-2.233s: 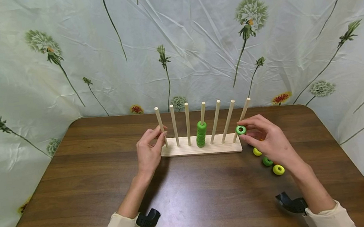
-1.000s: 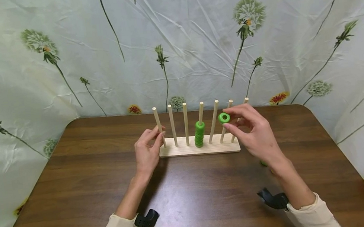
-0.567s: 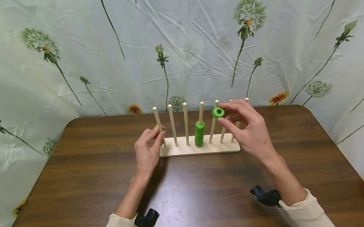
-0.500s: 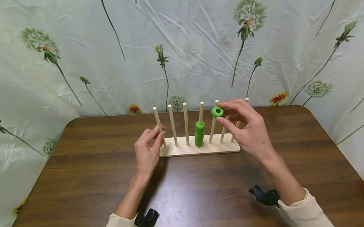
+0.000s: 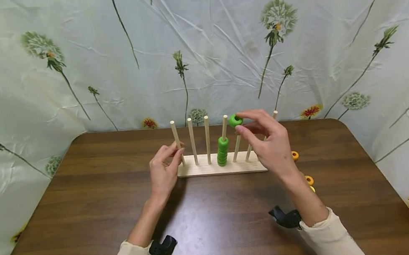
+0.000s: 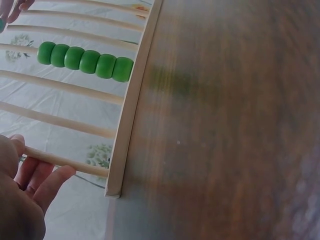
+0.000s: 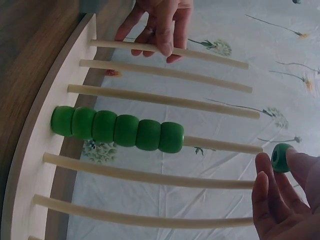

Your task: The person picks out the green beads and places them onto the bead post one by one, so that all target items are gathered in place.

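Observation:
A pale wooden base (image 5: 209, 169) carries a row of upright pegs, and the middle peg (image 5: 224, 127) bears a stack of green beads (image 5: 222, 151). My left hand (image 5: 163, 170) pinches the leftmost peg (image 6: 65, 161) between thumb and fingers. In my right hand (image 5: 268, 141) a loose green bead (image 5: 235, 120) is pinched between thumb and fingertips. The right wrist view has this bead (image 7: 282, 158) just off the tip of the stacked peg, apart from it. My right hand hides parts of the pegs on the right.
Several orange and yellow beads lie on the brown table right of the base, such as an orange bead (image 5: 295, 155) and another orange bead (image 5: 309, 180), partly covered by my right forearm. A flower-printed cloth (image 5: 107, 71) hangs behind the table (image 5: 216, 227).
My right hand has carried the green bead leftward and up, from beside the rightmost peg to near the top of the stacked peg. My left hand keeps its grip on the leftmost peg.

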The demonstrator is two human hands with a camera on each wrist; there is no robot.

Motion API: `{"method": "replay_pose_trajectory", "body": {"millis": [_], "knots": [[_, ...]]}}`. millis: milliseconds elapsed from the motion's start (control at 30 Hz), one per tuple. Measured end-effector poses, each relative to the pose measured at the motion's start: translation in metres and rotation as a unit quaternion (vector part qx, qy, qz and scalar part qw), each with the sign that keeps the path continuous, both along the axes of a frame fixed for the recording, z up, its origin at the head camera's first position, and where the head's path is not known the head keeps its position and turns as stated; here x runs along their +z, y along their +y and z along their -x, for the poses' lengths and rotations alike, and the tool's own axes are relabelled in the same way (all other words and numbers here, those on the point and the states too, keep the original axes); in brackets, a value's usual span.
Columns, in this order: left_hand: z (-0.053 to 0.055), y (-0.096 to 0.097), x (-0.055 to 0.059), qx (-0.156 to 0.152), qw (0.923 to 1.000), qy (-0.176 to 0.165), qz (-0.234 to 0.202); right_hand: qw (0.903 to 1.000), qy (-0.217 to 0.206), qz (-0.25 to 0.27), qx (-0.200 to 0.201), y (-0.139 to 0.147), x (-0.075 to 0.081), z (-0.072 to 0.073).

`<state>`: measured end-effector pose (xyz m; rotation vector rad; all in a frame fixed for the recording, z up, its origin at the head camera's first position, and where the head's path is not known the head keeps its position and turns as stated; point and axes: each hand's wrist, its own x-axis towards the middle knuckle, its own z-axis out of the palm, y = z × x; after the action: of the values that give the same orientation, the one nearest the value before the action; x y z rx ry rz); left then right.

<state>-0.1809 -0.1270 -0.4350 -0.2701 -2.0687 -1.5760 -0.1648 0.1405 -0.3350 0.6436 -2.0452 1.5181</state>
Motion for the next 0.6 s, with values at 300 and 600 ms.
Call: {"method": "replay_pose_trajectory", "body": {"millis": [300, 600], "knots": [[0.0, -0.001, -0.001, -0.001, 1.0, 0.0, -0.004, 1.0, 0.001, 0.009, 0.001, -0.01, 0.0, 0.008], [0.0, 0.0, 0.0, -0.002, 0.9999, -0.012, -0.006, 0.9997, 0.014, -0.009, -0.015, -0.014, 0.003, 0.013]]}}
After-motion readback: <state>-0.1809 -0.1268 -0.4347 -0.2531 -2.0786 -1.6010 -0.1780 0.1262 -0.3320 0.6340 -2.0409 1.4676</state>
